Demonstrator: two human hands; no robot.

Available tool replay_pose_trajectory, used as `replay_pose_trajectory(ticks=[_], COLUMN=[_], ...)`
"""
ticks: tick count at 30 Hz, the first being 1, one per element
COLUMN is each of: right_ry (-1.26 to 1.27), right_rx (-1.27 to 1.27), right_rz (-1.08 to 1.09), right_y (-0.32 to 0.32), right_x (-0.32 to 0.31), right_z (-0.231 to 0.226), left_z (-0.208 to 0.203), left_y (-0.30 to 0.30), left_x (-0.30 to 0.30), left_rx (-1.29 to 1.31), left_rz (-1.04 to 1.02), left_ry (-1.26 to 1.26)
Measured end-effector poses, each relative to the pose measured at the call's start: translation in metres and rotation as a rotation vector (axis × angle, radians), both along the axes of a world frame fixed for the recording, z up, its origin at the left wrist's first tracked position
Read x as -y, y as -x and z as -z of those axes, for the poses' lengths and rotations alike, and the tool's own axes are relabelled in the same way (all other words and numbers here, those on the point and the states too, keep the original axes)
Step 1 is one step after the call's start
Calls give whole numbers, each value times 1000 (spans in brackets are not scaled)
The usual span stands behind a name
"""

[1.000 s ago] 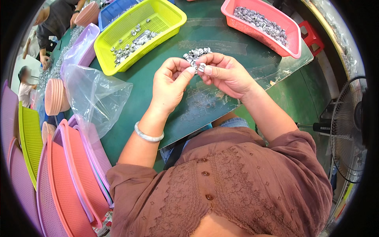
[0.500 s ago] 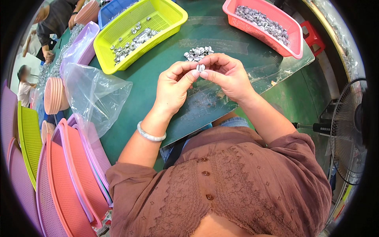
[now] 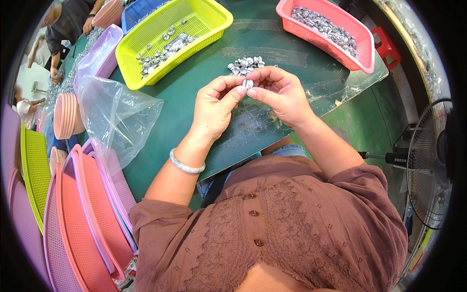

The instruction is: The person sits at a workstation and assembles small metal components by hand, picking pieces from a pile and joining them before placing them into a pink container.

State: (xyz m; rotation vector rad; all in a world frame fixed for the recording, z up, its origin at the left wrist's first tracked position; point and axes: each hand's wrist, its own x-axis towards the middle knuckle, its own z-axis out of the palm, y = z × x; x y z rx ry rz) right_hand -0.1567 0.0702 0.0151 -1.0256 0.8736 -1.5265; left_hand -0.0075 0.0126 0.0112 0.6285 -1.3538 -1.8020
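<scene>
- My left hand is curled, thumb and forefinger closed on a small silver metal piece; the other fingers are folded loosely toward the palm.
- My right hand meets it from the other side, fingertips pinching the same piece, so both hands hold it between them above the table.
- The piece sits right where my fingertips touch, lifted off the green table.
- Just beyond my fingers, a small heap of silver pieces lies on the table, near but not touching my hands.
- A pale bangle circles my left wrist.
- Further out to the left, a yellow basket holds a scatter of the same silver parts.
- Further out to the right, a pink basket is filled with more of them.
- A clear plastic bag lies crumpled to my left, well apart from my hands.
- Stacked pink and purple baskets stand at my lower left.
- A fan stands at my right.
</scene>
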Motion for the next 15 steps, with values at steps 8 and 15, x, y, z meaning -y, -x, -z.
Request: replay_pose_trajectory(ticks=[8, 15], right_ry=[26, 86], right_rx=[-33, -698], right_rz=[30, 303], right_y=[-1, 18], right_x=[1, 5], right_z=[2, -2], left_z=[-1, -3], left_y=[0, -2], left_x=[0, 5], left_rx=[4, 31], left_rz=[-2, -3], left_ry=[3, -146])
